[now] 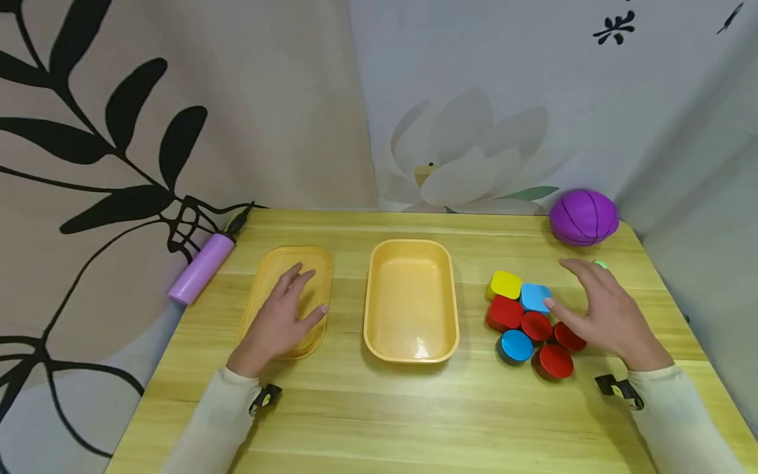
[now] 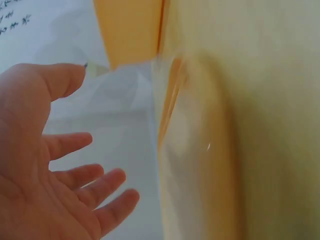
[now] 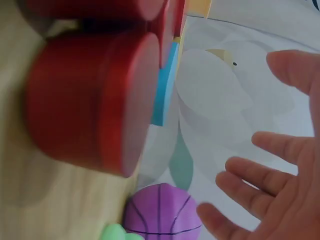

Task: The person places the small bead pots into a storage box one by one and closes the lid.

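Note:
My left hand [image 1: 283, 324] hovers over a flat yellow lid [image 1: 318, 259], fingers spread and relaxed, holding nothing. Right of the lid stands a shallow yellow tray [image 1: 411, 296] with rounded corners and a bare inside. On the right, my right hand [image 1: 612, 319] is held loosely above the edge of a cluster of small tins, with nothing in its grasp. The cluster has a yellow tin [image 1: 505, 285], a square blue tin [image 1: 535, 297], a square red tin [image 1: 504, 313], a round blue tin [image 1: 515, 346] and several round red tins [image 1: 553, 362]. One red tin [image 3: 90, 102] looms large in the right wrist view.
A purple ball [image 1: 584, 217] with dark seam lines sits at the table's back right corner. Something small and green [image 3: 116, 232] lies near it, mostly hidden by my right hand in the head view. At the left edge lies a lavender cylinder [image 1: 203, 268] with a black end.

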`<control>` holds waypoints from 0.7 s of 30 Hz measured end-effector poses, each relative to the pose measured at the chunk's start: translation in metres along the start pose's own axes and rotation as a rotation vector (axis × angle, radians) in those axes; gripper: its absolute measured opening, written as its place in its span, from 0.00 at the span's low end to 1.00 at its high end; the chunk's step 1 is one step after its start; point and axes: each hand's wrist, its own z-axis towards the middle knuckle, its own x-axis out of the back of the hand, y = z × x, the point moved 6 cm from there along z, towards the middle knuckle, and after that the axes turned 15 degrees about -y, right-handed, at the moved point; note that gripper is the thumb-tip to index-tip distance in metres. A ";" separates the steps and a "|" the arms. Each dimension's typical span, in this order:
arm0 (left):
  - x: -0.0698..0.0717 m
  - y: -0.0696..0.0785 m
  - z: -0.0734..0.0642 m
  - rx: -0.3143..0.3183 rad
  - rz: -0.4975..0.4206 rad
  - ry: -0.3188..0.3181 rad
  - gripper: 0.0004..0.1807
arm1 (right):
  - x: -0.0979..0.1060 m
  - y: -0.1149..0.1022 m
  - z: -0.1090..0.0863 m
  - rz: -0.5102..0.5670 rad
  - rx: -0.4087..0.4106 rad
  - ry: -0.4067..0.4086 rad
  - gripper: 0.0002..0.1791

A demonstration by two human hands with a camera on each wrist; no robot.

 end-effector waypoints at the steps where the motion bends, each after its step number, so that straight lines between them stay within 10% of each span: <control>1: -0.003 0.003 0.000 -0.020 -0.031 0.004 0.42 | -0.001 0.002 -0.003 0.034 -0.006 -0.007 0.44; 14: -0.037 0.026 0.003 -0.046 -0.537 -0.060 0.31 | -0.023 0.026 -0.030 0.339 0.031 0.003 0.33; 21: -0.059 0.036 0.008 -0.035 -0.639 -0.123 0.34 | -0.038 0.037 -0.043 0.484 0.052 -0.038 0.32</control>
